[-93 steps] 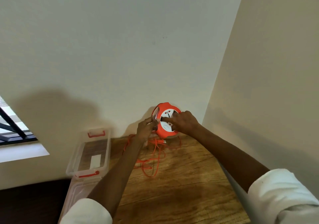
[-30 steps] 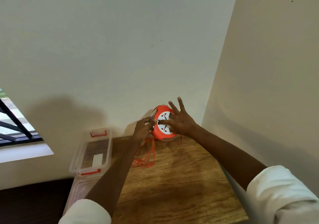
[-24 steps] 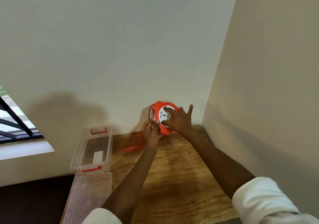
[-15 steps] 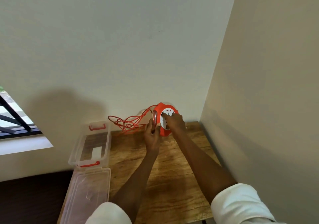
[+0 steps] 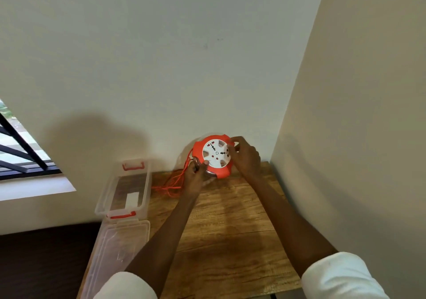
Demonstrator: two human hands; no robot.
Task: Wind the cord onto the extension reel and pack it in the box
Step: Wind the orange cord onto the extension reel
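An orange extension reel (image 5: 207, 146) with a white socket face is held up above the far end of the wooden table (image 5: 226, 225), its face turned toward me. My left hand (image 5: 194, 178) grips the reel's lower left edge at its handle. My right hand (image 5: 245, 158) curls over the reel's right rim, fingertips on the white face. A thin orange cord (image 5: 171, 184) hangs from the reel's left side and lies in a loose tangle on the table. A clear plastic box (image 5: 145, 183) with red latches stands open at the table's left edge.
The box's clear lid (image 5: 117, 248) lies in front of the box on the left. Walls close the table in at the back and on the right. A barred window (image 5: 18, 153) is at the far left, with dark floor below.
The reel's face has turned and my right hand has shifted from its centre to the right rim. The loose cord has dropped from the air back onto the table.
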